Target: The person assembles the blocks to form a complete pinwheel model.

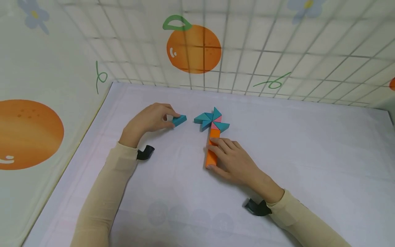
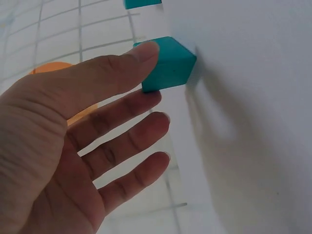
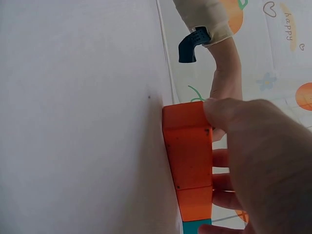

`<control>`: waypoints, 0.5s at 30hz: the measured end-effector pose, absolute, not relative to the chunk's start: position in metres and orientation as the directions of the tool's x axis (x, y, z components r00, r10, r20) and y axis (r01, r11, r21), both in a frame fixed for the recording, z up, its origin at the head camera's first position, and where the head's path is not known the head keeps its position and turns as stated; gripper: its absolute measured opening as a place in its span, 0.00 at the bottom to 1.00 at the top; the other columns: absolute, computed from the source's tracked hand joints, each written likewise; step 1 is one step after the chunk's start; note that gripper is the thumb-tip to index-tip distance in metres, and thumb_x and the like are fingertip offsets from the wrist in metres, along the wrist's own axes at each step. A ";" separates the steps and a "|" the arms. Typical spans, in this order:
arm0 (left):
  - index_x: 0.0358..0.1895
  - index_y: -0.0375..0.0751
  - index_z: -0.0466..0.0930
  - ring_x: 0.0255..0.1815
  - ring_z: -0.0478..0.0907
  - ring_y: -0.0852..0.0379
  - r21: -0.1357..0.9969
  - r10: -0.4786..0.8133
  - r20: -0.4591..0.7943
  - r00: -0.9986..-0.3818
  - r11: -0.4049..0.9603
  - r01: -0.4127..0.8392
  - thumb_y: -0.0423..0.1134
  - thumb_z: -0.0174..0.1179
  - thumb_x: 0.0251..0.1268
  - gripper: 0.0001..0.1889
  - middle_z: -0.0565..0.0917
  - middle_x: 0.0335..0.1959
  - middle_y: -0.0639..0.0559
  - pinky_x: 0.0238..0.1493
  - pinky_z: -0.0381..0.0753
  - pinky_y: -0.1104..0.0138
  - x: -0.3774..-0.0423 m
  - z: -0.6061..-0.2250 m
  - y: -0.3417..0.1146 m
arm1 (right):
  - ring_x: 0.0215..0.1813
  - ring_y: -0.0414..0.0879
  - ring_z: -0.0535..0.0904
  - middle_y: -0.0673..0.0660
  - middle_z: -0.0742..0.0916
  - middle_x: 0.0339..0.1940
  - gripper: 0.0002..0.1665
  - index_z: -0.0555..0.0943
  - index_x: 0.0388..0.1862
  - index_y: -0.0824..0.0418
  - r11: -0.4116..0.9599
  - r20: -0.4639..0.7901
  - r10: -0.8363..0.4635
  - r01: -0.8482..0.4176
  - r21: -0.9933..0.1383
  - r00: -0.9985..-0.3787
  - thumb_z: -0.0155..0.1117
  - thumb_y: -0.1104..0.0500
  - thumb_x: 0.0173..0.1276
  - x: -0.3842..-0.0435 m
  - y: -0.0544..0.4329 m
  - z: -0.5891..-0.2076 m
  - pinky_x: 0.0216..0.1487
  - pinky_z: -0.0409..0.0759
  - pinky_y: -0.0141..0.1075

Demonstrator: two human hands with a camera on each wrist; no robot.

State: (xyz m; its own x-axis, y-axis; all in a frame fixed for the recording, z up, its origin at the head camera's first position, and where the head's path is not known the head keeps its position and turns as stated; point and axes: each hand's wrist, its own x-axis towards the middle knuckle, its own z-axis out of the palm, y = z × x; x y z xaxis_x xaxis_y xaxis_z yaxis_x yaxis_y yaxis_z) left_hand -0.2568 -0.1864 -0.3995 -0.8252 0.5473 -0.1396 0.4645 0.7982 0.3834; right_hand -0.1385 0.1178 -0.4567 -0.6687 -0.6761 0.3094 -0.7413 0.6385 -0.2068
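My left hand (image 1: 152, 118) pinches a teal block (image 1: 180, 120) by its end, thumb on one face; the other fingers are spread loosely below it in the left wrist view. To its right lies a pinwheel shape of teal triangular blocks (image 1: 202, 117) and pink triangular blocks (image 1: 217, 119). A column of orange blocks (image 1: 211, 158) runs from the pinwheel towards me. My right hand (image 1: 236, 161) holds this column, fingers across its top and thumb at its near end. Seams between the orange blocks (image 3: 189, 158) show in the right wrist view.
A white cloth (image 1: 308, 154) covers the table. Behind it rises a grid-patterned backdrop (image 1: 247, 51) with a printed orange fruit (image 1: 193, 49). Another printed wall (image 1: 31, 79) stands at left. A black wrist mount (image 1: 145, 153) juts from the left sleeve, another black mount (image 1: 258, 208) from the right.
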 end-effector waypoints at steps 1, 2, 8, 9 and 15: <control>0.56 0.46 0.84 0.42 0.80 0.53 0.386 0.548 -0.144 -0.824 0.798 0.463 0.38 0.71 0.57 0.21 0.84 0.49 0.51 0.46 0.81 0.60 -0.256 -0.399 -0.186 | 0.65 0.53 0.71 0.57 0.76 0.65 0.32 0.77 0.60 0.57 0.639 0.310 -0.676 -0.741 -0.206 -0.669 0.61 0.38 0.67 -0.139 0.118 -0.457 0.57 0.76 0.48; 0.55 0.45 0.85 0.42 0.80 0.53 0.392 0.551 -0.148 -0.821 0.795 0.463 0.38 0.72 0.56 0.21 0.85 0.49 0.51 0.45 0.81 0.60 -0.255 -0.398 -0.185 | 0.64 0.53 0.71 0.57 0.76 0.64 0.32 0.77 0.60 0.57 0.639 0.311 -0.675 -0.741 -0.204 -0.668 0.61 0.38 0.67 -0.139 0.118 -0.457 0.57 0.76 0.48; 0.52 0.47 0.87 0.42 0.79 0.53 0.390 0.556 -0.196 -0.808 0.800 0.456 0.40 0.74 0.52 0.20 0.85 0.48 0.54 0.44 0.80 0.61 -0.249 -0.392 -0.178 | 0.65 0.53 0.71 0.57 0.76 0.64 0.31 0.77 0.60 0.57 0.644 0.308 -0.674 -0.739 -0.198 -0.671 0.60 0.38 0.67 -0.139 0.118 -0.458 0.57 0.76 0.48; 0.52 0.47 0.87 0.42 0.79 0.53 0.380 0.555 -0.209 -0.805 0.805 0.456 0.41 0.75 0.52 0.20 0.85 0.48 0.54 0.44 0.80 0.62 -0.247 -0.390 -0.176 | 0.65 0.53 0.71 0.57 0.76 0.65 0.31 0.77 0.60 0.57 0.645 0.305 -0.675 -0.738 -0.200 -0.672 0.60 0.38 0.67 -0.139 0.118 -0.458 0.57 0.76 0.48; 0.51 0.48 0.87 0.39 0.78 0.55 0.347 0.597 -0.233 -0.768 0.788 0.508 0.43 0.76 0.50 0.21 0.86 0.48 0.55 0.40 0.78 0.64 -0.236 -0.386 -0.161 | 0.65 0.53 0.71 0.57 0.76 0.65 0.32 0.77 0.61 0.57 0.646 0.295 -0.676 -0.736 -0.203 -0.675 0.60 0.38 0.67 -0.138 0.117 -0.458 0.58 0.75 0.49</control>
State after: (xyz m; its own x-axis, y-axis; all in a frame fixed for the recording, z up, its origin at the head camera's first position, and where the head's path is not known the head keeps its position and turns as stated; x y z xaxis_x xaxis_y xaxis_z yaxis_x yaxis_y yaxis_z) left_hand -0.2362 -0.1614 -0.3862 -0.7676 0.5971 -0.2329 0.5080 0.7884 0.3470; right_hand -0.1385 0.1169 -0.4578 -0.6752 -0.6759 0.2954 -0.7357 0.6463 -0.2026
